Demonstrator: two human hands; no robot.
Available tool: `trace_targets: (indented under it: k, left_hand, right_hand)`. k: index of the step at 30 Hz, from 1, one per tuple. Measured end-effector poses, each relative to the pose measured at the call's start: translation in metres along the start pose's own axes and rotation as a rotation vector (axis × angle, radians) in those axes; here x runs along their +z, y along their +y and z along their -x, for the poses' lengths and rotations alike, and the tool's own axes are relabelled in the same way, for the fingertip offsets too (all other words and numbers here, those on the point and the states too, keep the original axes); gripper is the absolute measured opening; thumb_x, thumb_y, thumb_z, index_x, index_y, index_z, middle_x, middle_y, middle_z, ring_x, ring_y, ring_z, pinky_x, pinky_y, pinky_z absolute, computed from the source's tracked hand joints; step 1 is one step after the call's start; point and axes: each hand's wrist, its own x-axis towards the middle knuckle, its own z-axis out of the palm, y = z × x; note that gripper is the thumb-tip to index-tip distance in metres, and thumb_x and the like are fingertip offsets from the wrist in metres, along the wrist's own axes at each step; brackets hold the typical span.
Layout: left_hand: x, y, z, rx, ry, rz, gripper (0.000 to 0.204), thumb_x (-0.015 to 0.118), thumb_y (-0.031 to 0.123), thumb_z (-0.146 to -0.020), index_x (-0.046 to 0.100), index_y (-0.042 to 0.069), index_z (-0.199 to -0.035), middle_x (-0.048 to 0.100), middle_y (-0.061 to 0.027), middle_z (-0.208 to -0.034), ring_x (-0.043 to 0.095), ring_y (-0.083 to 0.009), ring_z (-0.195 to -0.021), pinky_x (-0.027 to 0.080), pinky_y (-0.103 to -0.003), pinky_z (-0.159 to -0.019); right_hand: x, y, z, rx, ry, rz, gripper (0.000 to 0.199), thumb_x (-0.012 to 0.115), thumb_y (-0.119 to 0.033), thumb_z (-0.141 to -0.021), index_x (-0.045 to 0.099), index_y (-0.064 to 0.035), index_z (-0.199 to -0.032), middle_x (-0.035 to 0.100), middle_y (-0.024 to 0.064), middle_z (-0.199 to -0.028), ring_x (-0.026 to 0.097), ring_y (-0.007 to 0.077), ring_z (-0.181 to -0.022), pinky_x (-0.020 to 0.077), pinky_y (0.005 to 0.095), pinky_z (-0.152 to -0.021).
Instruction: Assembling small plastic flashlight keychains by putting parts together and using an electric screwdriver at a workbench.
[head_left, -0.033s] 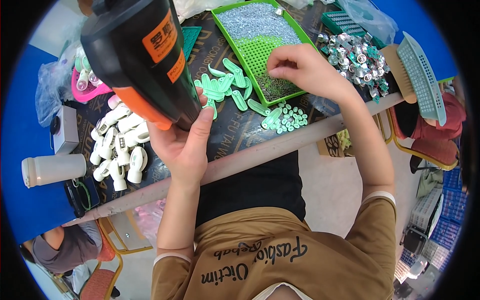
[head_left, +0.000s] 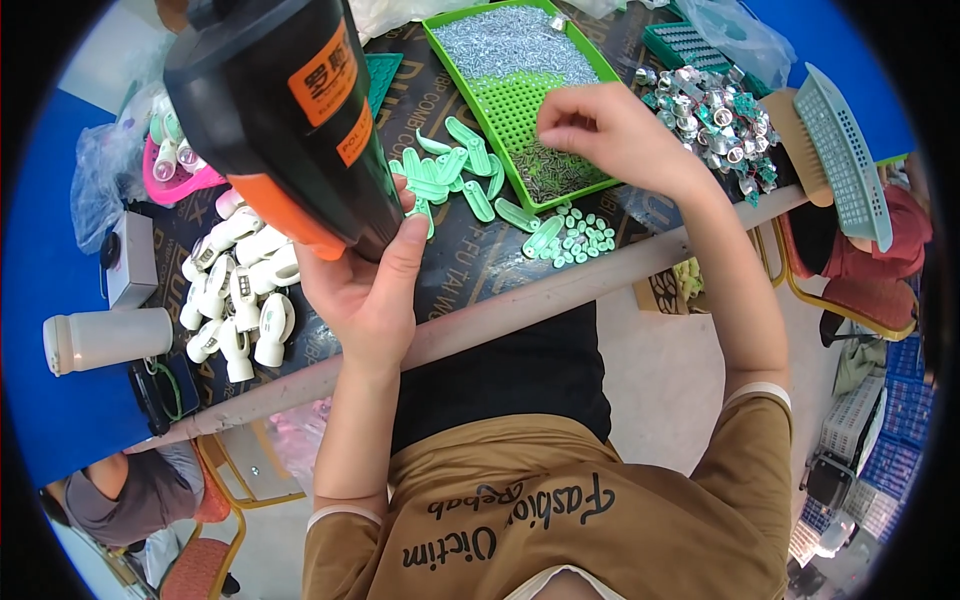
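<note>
A black power tool with orange panels, seemingly an electric screwdriver, fills the upper left, close up. My left hand is at its lower end, fingers curled and thumb up. The tool covers most of those fingers, so what they hold is hidden. Over the near end of a bright green tray, my right hand has thumb and fingers pinched together; anything between them is too small to make out. Short dark screws lie below that hand. Many silver screws cover the tray's far part, with a perforated grid between.
Light green elongated plastic pieces and small green ovals lie left of and before the tray. White plastic parts are heaped left, near a whitish bottle. Shiny metallic parts and a pale basket are at right.
My right hand has shifted very slightly over the tray, still pinched. The black tool has moved slightly to the right. My left hand looks unchanged.
</note>
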Motion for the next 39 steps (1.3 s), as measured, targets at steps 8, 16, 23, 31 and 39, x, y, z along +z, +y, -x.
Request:
trace_targets:
  k: [8, 16, 23, 31, 39]
  left_hand:
    - [0.007, -0.001, -0.002, -0.012, -0.001, -0.004, 0.048, 0.067, -0.008, -0.081, 0.045, 0.000, -0.124, 0.061, -0.0139, -0.111, 0.063, -0.0173, -0.099, 0.051, -0.030, -0.087]
    - [0.000, 0.002, 0.000, -0.003, 0.014, -0.015, 0.047, 0.067, -0.008, -0.081, 0.046, 0.000, -0.123, 0.061, -0.0143, -0.111, 0.063, -0.0172, -0.098, 0.051, -0.030, -0.087]
    - [0.000, -0.001, 0.001, 0.007, -0.006, -0.034, 0.048, 0.067, -0.008, -0.082, 0.046, 0.000, -0.124, 0.061, -0.0147, -0.114, 0.063, -0.0174, -0.100, 0.051, -0.030, -0.087]
    - [0.001, 0.002, -0.004, 0.040, -0.004, -0.102, 0.043, 0.069, -0.004, -0.082, 0.049, -0.001, -0.120, 0.062, -0.0123, -0.110, 0.062, -0.0156, -0.094, 0.050, -0.028, -0.083]
    - [0.004, 0.002, -0.002, 0.024, -0.007, -0.090, 0.044, 0.069, -0.004, -0.082, 0.049, -0.001, -0.121, 0.062, -0.0126, -0.110, 0.062, -0.0154, -0.094, 0.051, -0.028, -0.084]
  right_hand:
    - [-0.041, 0.079, -0.094, -0.144, 0.305, 0.389, 0.016, 0.062, -0.015, -0.085, 0.062, 0.0003, -0.092, 0.061, 0.0108, -0.073, 0.059, 0.0215, -0.068, 0.0480, 0.0340, -0.064]
    - [-0.042, 0.018, -0.043, -0.148, 0.063, 0.261, 0.011, 0.065, -0.006, -0.084, 0.063, 0.0003, -0.093, 0.062, 0.0081, -0.075, 0.060, 0.0161, -0.073, 0.0485, 0.0312, -0.067]
    - [-0.011, -0.008, 0.006, -0.130, -0.139, 0.262, 0.024, 0.068, 0.003, -0.076, 0.064, -0.0012, -0.100, 0.060, 0.0114, -0.093, 0.061, 0.0270, -0.082, 0.0499, 0.0353, -0.071]
    - [-0.001, -0.003, 0.003, -0.131, -0.151, 0.102, 0.021, 0.065, 0.005, -0.076, 0.064, -0.0003, -0.096, 0.062, 0.0116, -0.091, 0.061, 0.0256, -0.081, 0.0493, 0.0348, -0.070]
    - [0.006, -0.008, 0.003, -0.092, -0.193, 0.186, 0.007, 0.067, -0.001, -0.075, 0.066, 0.0003, -0.081, 0.063, 0.0120, -0.081, 0.062, 0.0283, -0.076, 0.0488, 0.0360, -0.069]
